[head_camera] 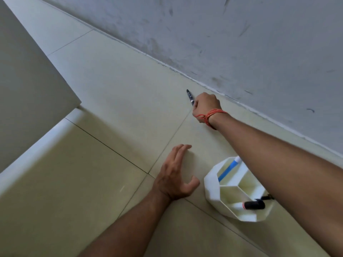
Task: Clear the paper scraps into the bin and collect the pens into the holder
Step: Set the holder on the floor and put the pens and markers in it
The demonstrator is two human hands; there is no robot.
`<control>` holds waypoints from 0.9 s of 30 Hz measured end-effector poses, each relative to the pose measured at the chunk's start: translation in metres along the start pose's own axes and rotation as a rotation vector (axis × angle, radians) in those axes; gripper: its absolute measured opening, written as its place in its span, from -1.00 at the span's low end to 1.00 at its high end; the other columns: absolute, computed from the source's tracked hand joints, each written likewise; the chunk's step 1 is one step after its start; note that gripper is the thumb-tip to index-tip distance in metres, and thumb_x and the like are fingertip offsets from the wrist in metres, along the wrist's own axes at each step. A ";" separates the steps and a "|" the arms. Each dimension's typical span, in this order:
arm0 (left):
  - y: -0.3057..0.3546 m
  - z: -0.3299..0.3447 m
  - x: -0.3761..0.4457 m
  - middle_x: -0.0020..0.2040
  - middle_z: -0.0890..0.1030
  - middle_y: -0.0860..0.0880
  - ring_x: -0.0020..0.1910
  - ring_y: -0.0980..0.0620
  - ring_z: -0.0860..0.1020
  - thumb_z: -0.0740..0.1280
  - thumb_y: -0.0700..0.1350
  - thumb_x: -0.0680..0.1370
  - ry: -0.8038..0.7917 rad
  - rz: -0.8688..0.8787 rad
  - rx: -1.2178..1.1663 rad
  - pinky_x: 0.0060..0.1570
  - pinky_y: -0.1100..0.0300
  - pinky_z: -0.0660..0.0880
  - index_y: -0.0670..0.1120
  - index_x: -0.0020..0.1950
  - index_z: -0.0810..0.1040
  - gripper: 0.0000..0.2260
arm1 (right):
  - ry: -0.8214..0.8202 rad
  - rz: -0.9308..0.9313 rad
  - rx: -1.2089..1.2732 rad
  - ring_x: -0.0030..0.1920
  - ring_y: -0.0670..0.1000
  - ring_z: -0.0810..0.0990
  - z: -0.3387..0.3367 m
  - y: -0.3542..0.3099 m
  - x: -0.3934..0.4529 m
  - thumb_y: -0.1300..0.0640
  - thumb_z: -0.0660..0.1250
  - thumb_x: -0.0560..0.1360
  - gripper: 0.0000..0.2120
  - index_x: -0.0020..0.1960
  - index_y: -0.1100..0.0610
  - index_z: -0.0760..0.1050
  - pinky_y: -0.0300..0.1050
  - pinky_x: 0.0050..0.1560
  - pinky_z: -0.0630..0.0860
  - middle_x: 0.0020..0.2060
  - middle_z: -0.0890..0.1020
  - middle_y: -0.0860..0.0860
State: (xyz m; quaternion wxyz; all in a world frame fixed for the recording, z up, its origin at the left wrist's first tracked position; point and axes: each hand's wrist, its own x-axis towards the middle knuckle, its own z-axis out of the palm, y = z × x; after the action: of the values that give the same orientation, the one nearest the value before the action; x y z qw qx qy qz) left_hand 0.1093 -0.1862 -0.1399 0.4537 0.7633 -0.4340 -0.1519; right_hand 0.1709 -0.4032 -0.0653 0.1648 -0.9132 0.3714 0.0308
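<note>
Pale tiled floor [104, 101] meets a scuffed grey wall [241, 34] at the far right. At that seam the right hand [205, 106], a red thread around its wrist, is closed around a dark pen [190, 96]; any print on it is unreadable. Nearer, the left hand [175, 175] rests spread wide on the floor beside the white holder [213, 190], which contains a blue pen [227, 170] and a black marker [254, 204].

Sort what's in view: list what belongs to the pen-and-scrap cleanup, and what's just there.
Job:
- dark pen, gripped by the right hand
- white holder
- blue pen and black marker, both in the holder

Just there:
- tiled floor
- scuffed wall
- left hand, open on the floor

No scraps or bin visible.
</note>
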 end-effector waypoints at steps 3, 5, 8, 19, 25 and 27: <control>0.000 0.001 0.000 0.31 0.47 -0.13 0.28 -0.06 0.48 0.41 -0.01 0.30 0.013 0.008 0.030 0.29 0.17 0.46 -0.19 0.44 0.37 -0.27 | 0.075 0.005 0.206 -0.18 0.22 0.71 -0.033 0.013 -0.030 0.20 0.34 0.40 -0.90 -0.18 0.16 0.64 0.02 -0.05 0.66 -0.23 0.71 0.18; 0.000 0.002 0.000 0.30 0.48 -0.13 0.26 -0.06 0.49 0.38 0.02 0.29 0.022 0.008 0.050 0.28 0.19 0.44 -0.19 0.44 0.38 -0.26 | 0.113 0.008 0.313 -0.34 0.13 0.71 -0.060 0.020 -0.062 0.24 0.36 0.35 -0.92 -0.26 0.12 0.62 -0.01 -0.15 0.68 -0.34 0.69 0.11; 0.001 0.002 -0.001 0.31 0.46 -0.09 0.25 -0.03 0.48 0.36 0.06 0.28 0.027 -0.030 0.060 0.26 0.16 0.44 -0.14 0.46 0.35 -0.24 | 0.150 -0.006 0.438 -0.45 0.10 0.69 -0.099 0.032 -0.119 0.27 0.34 0.34 -0.92 -0.25 0.13 0.58 0.02 -0.28 0.69 -0.36 0.68 0.15; 0.071 -0.018 -0.001 0.23 0.47 -0.02 0.14 -0.03 0.53 0.43 -0.03 0.41 -0.047 -0.290 -0.046 0.17 -0.06 0.56 0.05 0.45 0.32 -0.37 | 0.480 0.044 0.483 -0.43 0.12 0.65 -0.147 0.100 -0.272 0.17 0.37 0.39 -0.91 -0.22 0.17 0.63 -0.06 -0.36 0.65 -0.42 0.65 0.15; 0.108 -0.042 -0.003 0.38 0.39 -0.09 0.17 -0.07 0.52 0.44 -0.05 0.43 -0.143 -0.242 -0.008 0.12 -0.03 0.60 0.08 0.53 0.20 -0.27 | 0.353 0.040 0.379 -0.24 0.17 0.67 -0.125 0.110 -0.269 0.07 0.38 0.32 -0.89 -0.26 0.09 0.65 0.14 -0.13 0.66 -0.40 0.65 0.02; 0.113 -0.047 -0.006 0.42 0.35 -0.11 0.17 -0.05 0.48 0.44 -0.07 0.44 -0.159 -0.227 0.030 0.11 -0.01 0.59 0.07 0.56 0.15 -0.24 | 0.272 0.059 0.407 -0.19 0.17 0.67 -0.110 0.109 -0.265 0.09 0.37 0.35 -0.91 -0.24 0.06 0.64 0.13 -0.11 0.65 -0.35 0.67 0.04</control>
State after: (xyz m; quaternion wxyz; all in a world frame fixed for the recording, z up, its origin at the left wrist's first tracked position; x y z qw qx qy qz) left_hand 0.0760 -0.1784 -0.0222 0.3865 0.7997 -0.3818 -0.2557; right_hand -0.1033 -0.3350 0.0557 0.2928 -0.8458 0.4152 -0.1629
